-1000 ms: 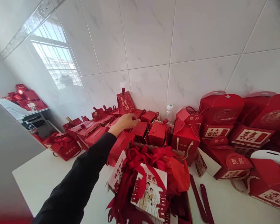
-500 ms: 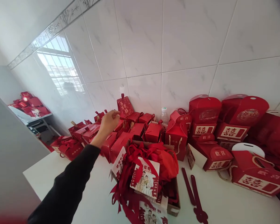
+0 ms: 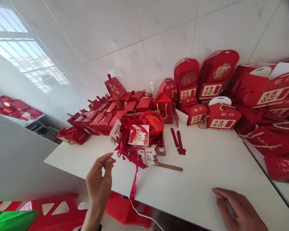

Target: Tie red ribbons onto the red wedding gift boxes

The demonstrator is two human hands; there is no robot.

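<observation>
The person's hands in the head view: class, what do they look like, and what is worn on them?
The left hand and right hand are bare, with no gloves. No ring or marking can be made out on either. A small dark edge shows at the left forearm, perhaps a sleeve cuff; too little is visible to be sure. No sleeve shows on the right.

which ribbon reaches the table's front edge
The single ribbon trailing forward, right of the left hand; the other ribbons lie bunched in and around the carton, farther back.
</observation>
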